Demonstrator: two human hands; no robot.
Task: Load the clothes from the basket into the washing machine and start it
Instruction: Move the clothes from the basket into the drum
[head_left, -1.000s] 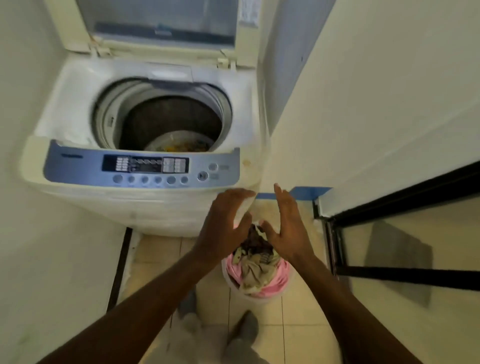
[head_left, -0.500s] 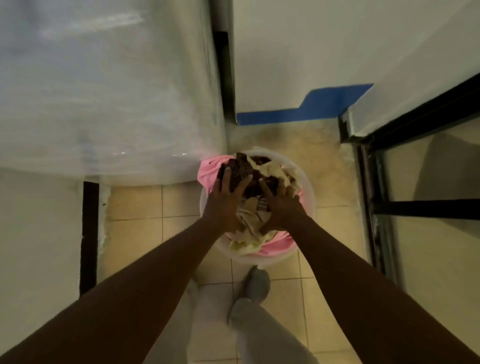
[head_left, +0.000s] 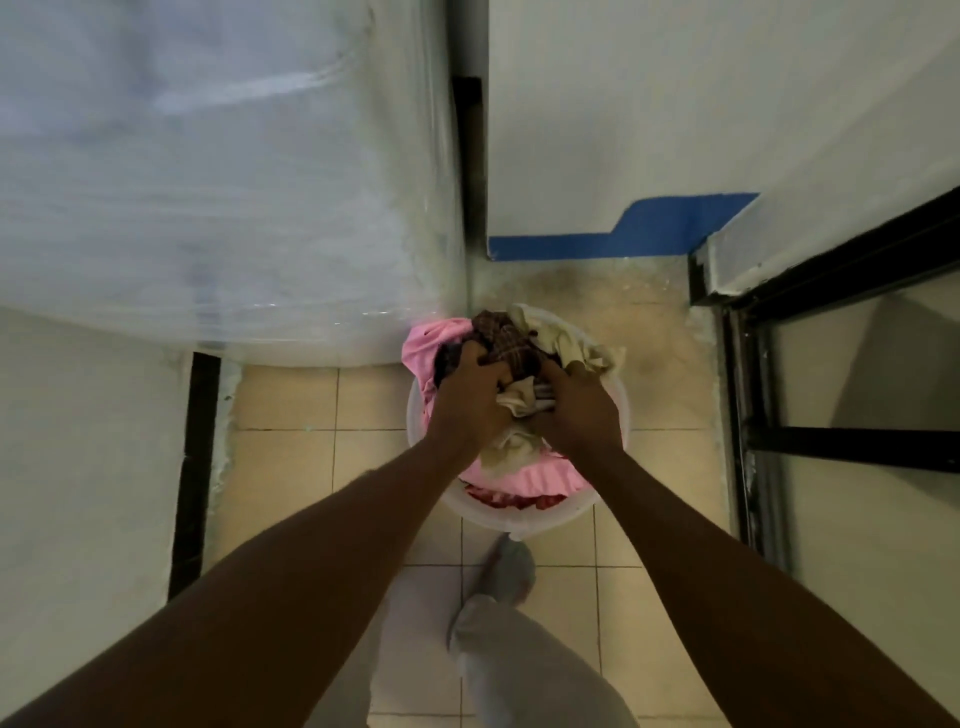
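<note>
A round white basket (head_left: 540, 519) stands on the tiled floor at the washing machine's front right corner, heaped with clothes: a dark checked piece (head_left: 506, 345), cream cloth (head_left: 558, 338) and pink fabric (head_left: 524, 478). My left hand (head_left: 470, 395) has its fingers curled into the dark checked piece. My right hand (head_left: 579, 408) grips the cream and dark clothes beside it. The white washing machine (head_left: 218, 182) fills the upper left as a blurred front wall; its drum and panel are out of view.
A white wall with a blue painted base strip (head_left: 618, 239) closes the back. A black-framed glass door (head_left: 831, 364) runs along the right. My legs and grey-socked foot (head_left: 506, 571) stand just behind the basket on beige tiles (head_left: 322, 467).
My head tilted down from the open machine to the basket. Both hands dropped onto the heap, and their flat fingers have now curled into the clothes.
</note>
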